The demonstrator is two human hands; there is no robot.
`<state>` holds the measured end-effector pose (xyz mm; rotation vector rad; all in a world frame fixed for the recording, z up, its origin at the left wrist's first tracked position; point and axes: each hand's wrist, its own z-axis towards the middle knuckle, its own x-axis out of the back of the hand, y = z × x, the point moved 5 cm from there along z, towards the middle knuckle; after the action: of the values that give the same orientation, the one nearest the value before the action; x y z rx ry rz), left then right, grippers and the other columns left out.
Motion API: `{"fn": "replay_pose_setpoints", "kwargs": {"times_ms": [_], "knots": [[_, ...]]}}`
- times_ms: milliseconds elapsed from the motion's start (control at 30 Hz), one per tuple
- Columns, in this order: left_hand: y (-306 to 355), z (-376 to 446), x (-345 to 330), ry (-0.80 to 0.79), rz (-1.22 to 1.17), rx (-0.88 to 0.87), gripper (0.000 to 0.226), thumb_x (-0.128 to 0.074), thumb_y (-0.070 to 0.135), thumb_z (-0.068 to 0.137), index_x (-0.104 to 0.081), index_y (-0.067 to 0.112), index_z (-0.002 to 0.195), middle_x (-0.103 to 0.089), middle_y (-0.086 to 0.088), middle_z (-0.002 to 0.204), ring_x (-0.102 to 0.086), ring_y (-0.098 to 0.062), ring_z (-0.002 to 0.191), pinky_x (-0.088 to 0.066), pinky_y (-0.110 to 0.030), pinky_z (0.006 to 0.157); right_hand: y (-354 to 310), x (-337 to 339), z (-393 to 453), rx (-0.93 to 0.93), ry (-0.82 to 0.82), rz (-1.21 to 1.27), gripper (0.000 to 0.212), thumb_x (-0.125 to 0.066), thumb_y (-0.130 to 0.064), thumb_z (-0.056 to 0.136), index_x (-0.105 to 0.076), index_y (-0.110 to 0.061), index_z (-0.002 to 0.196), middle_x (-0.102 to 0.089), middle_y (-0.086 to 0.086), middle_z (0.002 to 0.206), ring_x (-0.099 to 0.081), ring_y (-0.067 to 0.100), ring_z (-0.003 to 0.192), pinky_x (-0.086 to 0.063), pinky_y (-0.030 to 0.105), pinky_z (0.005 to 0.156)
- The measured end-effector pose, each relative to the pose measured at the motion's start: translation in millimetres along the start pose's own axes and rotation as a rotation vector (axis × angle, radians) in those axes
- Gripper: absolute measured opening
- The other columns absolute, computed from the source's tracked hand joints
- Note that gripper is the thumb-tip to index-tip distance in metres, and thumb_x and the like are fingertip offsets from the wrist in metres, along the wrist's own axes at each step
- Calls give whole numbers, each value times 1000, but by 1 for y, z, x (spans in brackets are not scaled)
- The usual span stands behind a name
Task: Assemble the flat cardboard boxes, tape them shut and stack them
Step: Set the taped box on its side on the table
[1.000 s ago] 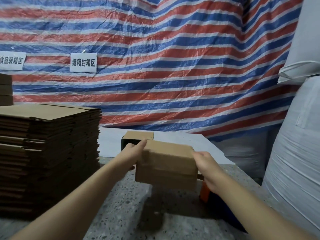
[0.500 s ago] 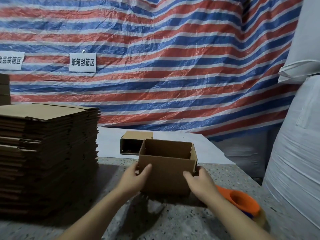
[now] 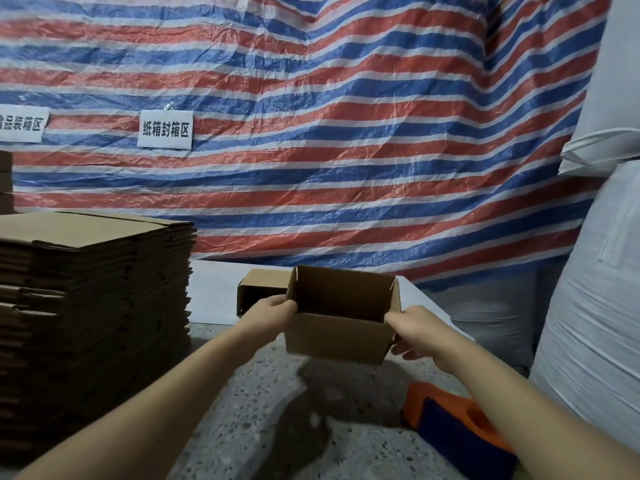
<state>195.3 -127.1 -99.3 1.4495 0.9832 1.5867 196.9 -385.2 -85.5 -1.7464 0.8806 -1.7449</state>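
Far left: a tall stack of flat cardboard boxes (image 3: 93, 292) stands on the speckled table (image 3: 249, 427), its top sheet level. On the striped tarp (image 3: 346, 133) behind it I read two white paper signs (image 3: 165, 129) with printed characters.

Centre left: my left hand (image 3: 273, 311) grips the left wall of the open box (image 3: 337, 336), thumb curled over the near top corner and fingers hidden behind the side.

Centre: I see the open box raised clear of the table, casting a shadow below; its mouth faces up and toward me, top flaps standing upright at the far corners. Just behind it, a second small box (image 3: 259, 289) lies on its side on a white board (image 3: 214, 292), its opening to the left.

Centre right: my right hand (image 3: 419, 332) holds the box's right wall, thumb over the near rim, fingers curled under the lower right edge.

Lower right: an orange tape dispenser (image 3: 453, 420) rests on the table, partly covered by my right forearm.

Far right: large white woven sacks (image 3: 595, 306) stand beside the table.
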Motion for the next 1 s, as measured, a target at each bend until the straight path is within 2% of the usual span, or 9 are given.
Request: {"fn": "replay_pose_setpoints", "kwargs": {"times_ms": [100,267,333,433,533,600,733,867,1000], "knots": [[-2,19,-8,-20,-6,-163,32,-49,20,100,-57,41,124,-68,12,105,-63,-7,91,-49,-17,64,5,7,19,76,43,-21,27,-61,-15,93,-60,-6,118,-68,17,107,-68,31,101,-54,36,80],[-4,58,-27,204,276,-371,31,-64,16,89,-61,47,93,-67,21,85,-65,-5,83,-54,-26,71,10,3,60,144,93,-63,76,-75,-3,79,-39,-17,144,-62,14,122,-60,32,115,-52,39,93],[-9,77,-33,264,317,-381,26,-65,16,86,-60,42,84,-66,19,79,-62,-5,77,-54,-29,68,12,-1,84,137,102,-28,63,-68,-5,84,-44,-16,141,-62,11,119,-60,29,112,-52,37,91],[-20,108,-43,297,387,-394,18,-64,17,87,-63,34,92,-68,13,84,-62,-12,77,-55,-36,69,13,-8,121,140,49,31,49,-50,-5,91,-51,-18,138,-61,5,114,-57,24,108,-50,31,85],[-33,141,-56,307,541,-388,18,-56,25,94,-58,27,112,-68,3,96,-63,-20,85,-51,-35,67,14,-15,158,169,5,-21,58,-46,2,92,-45,-22,146,-56,5,132,-50,25,124,-40,39,111],[-43,161,-67,290,661,-361,23,-44,33,100,-52,24,120,-65,-1,104,-63,-23,93,-48,-34,69,17,-21,180,179,-27,-73,58,-49,1,94,-44,-24,147,-54,6,140,-47,25,129,-35,43,116],[-60,196,-75,267,761,-306,29,-35,38,104,-56,19,113,-62,-3,104,-62,-23,93,-53,-38,78,23,-34,220,191,-58,-198,56,-53,-1,95,-44,-20,146,-53,8,139,-46,24,128,-33,35,111],[-72,224,-65,306,795,-252,26,-43,39,102,-61,19,104,-58,0,99,-62,-23,88,-50,-35,71,29,-51,250,186,-78,-370,56,-64,-11,95,-42,-16,146,-54,8,140,-51,26,128,-39,30,105],[-78,238,-56,375,803,-274,20,-49,38,100,-55,19,97,-52,2,92,-60,-24,85,-45,-34,64,26,-64,268,152,-18,-513,46,-68,-23,94,-52,-15,136,-60,10,134,-58,28,120,-49,33,98]]}}
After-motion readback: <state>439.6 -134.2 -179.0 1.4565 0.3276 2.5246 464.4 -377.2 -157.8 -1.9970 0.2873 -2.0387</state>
